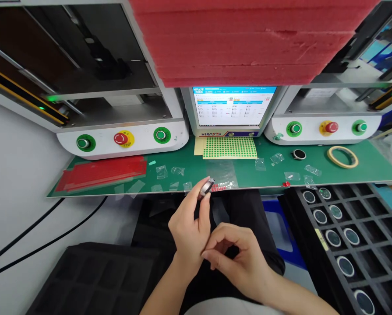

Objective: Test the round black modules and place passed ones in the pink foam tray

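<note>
My left hand (189, 223) is raised at the front edge of the green bench. Between its thumb and fingertips it holds a round watch case (206, 187), turned nearly edge-on, so its face is hidden. My right hand (237, 258) is just below and to the right, its thumb and forefinger pinched together against the left wrist; whatever they may hold is too small to make out. Beyond the watch case lies a clear film sheet (224, 170) with small red pieces along its near edge. Another round watch case (298, 154) lies on the bench to the right.
Green dot stickers (230, 148) lie below a monitor (233, 107). Red sheets (107, 173) are at left, a tape roll (342, 157) at right. A black compartment tray (373, 258) holds several round watch cases. Another black tray (93, 275) stands lower left. Red foam (248, 43) overhangs above.
</note>
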Motion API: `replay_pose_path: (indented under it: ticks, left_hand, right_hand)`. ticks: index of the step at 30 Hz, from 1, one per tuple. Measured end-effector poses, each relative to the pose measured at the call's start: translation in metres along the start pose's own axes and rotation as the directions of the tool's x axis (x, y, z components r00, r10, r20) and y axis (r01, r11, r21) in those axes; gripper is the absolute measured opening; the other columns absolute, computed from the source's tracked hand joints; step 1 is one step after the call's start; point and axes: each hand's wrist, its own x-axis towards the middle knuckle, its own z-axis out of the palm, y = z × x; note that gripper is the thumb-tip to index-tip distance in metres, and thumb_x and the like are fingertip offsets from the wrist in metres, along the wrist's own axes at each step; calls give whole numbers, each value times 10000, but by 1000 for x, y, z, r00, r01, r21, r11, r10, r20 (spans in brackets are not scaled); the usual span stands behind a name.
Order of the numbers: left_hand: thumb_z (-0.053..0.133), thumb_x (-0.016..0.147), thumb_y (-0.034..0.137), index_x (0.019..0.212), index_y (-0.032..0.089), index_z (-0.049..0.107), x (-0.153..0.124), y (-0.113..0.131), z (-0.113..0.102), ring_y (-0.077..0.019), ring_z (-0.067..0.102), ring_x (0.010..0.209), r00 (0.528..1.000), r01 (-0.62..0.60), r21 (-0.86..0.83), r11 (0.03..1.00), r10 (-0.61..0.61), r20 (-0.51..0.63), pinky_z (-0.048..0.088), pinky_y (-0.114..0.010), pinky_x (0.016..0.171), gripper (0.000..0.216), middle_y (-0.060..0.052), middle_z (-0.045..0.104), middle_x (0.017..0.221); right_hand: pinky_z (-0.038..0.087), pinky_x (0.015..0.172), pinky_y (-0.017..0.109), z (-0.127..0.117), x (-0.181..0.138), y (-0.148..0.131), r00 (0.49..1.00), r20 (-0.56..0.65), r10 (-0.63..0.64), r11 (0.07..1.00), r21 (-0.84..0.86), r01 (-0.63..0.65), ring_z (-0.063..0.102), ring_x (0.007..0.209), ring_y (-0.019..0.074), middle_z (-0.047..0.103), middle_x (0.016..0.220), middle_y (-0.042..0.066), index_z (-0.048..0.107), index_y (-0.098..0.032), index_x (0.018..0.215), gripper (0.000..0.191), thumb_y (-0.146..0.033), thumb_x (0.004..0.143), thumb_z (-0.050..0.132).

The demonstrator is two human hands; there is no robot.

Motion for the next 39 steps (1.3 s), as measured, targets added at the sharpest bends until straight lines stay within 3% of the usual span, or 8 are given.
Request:
replay_pose_path:
  ticks: [6, 10, 14, 18, 22, 30, 36, 39]
  left_hand:
    - [555, 898, 75, 1274, 248, 627, -2, -2, 0, -160, 709, 978, 984, -172, 95, 980, 175, -16, 530, -227, 887, 419, -16, 740, 1122]
    - [549, 903, 86, 1264, 250, 632, -8, -3, 3, -167, 698, 1018, 989, -142, 26, 990, 141, 49, 525, -245, 926, 405, -25, 732, 1147]
    - [587, 914, 255, 1150, 215, 694, -7, -5, 5, -183, 716, 955, 976, 188, -185, 965, -161, 150, 547, -270, 906, 263, -40, 750, 1081]
    - [634, 868, 400, 1067, 128, 689, -2, -5, 8, -201, 724, 787, 808, 588, -420, 692, -474, 350, 577, -278, 693, 341, -90, 756, 959]
    - [668, 832, 380, 1032, 113, 678, 0, -5, 10, -189, 706, 737, 717, 697, -451, 558, -533, 449, 551, -275, 663, 334, -115, 750, 968]
    - [704, 808, 331, 1030, 113, 685, -1, -6, 9, -139, 625, 674, 655, 753, -441, 488, -497, 569, 499, -250, 636, 312, -135, 748, 979]
    - [692, 818, 331, 1013, 98, 692, 0, -3, 7, -115, 561, 614, 631, 774, -454, 441, -477, 612, 468, -245, 592, 304, -152, 744, 963]
    - [617, 868, 385, 970, 84, 704, -1, -3, 10, -114, 552, 611, 622, 782, -495, 378, -442, 646, 466, -244, 579, 330, -164, 736, 965]
  right_hand:
    - [466, 435, 152, -8, 14, 14, 905, 131, 404, 840, 339, -424, 654, 480, 106, 662, 544, -3, 632, -137, 571, 377, -361, 489, 924]
    - [518, 457, 203, -25, 24, 22, 916, 225, 332, 917, 152, -370, 678, 491, 138, 678, 579, -9, 591, -156, 676, 482, -507, 510, 877]
    - [587, 684, 337, -95, 61, 19, 998, -14, 68, 932, -355, -68, 720, 694, 179, 727, 751, 32, 620, -179, 844, 366, -533, 779, 685]
    - [496, 948, 435, -181, 114, 17, 960, -269, -74, 775, -621, -114, 656, 1024, 221, 703, 995, 83, 633, -174, 938, 118, -281, 900, 602]
    - [513, 921, 450, -219, 142, 21, 959, -273, -75, 615, -770, -171, 628, 1037, 221, 653, 1098, 70, 623, -143, 1074, 222, -286, 906, 646]
    - [560, 754, 343, -224, 158, 15, 973, -229, -2, 559, -807, -189, 649, 808, 149, 663, 947, 31, 634, -136, 1002, 197, -320, 934, 616]
    - [541, 769, 349, -183, 100, -22, 929, -255, -267, 717, -697, 15, 640, 727, 159, 624, 748, 2, 599, -169, 972, 132, -220, 852, 626]
    - [559, 704, 307, -139, 57, -34, 902, -295, -316, 885, -434, 169, 667, 708, 145, 647, 778, -3, 571, -202, 996, 201, -262, 831, 667]
